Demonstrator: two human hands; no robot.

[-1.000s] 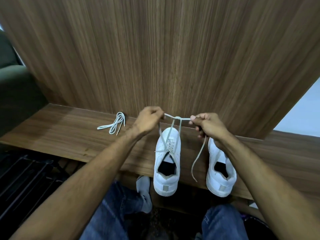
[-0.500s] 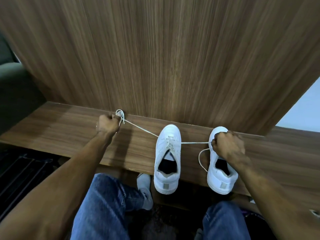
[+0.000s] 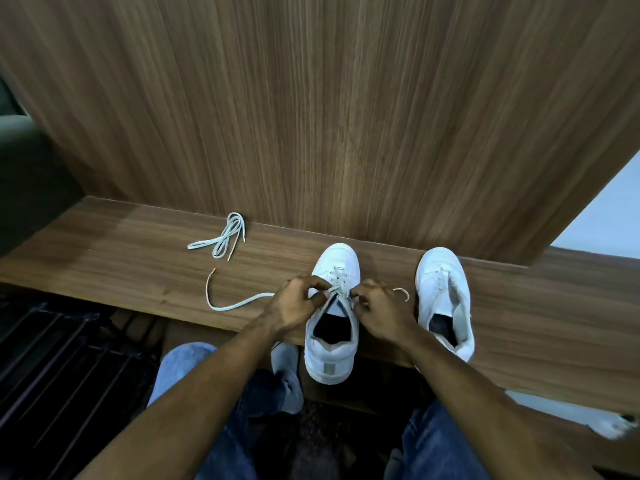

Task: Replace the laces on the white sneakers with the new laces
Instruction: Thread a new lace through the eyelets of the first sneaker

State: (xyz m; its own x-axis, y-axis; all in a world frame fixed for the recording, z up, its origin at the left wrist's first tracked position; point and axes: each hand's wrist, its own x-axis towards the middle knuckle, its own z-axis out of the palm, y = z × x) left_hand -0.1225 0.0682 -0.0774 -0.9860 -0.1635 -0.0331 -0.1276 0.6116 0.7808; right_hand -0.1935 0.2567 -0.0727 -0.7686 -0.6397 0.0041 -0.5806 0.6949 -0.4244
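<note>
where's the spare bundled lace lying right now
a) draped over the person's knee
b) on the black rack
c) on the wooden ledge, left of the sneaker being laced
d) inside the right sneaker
c: the bundled lace lies on the wooden ledge, off to the left of the sneaker that the left hand and right hand are lacing.

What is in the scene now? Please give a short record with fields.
surface: brown wooden shelf
left shoe: white sneaker, partly laced
right shoe: second white sneaker
left hand: pinching the lace at the eyelets
right hand: pinching the lace opposite
lace tail: loose on shelf
spare: bundled pale lace
</note>
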